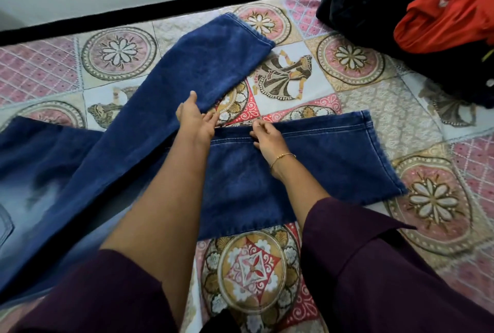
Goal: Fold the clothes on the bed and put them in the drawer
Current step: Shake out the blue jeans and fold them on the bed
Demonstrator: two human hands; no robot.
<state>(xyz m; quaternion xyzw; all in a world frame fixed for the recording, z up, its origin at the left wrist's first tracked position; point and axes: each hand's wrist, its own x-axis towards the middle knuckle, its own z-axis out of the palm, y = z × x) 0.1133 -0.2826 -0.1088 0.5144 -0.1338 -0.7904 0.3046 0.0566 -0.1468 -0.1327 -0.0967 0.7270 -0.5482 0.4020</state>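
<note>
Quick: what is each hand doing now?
Left hand: grips the upper leg of the jeans.
Right hand: pinches the lower leg's edge.

Soft, even daylight; wide-angle bending at edges, blur lower left.
</note>
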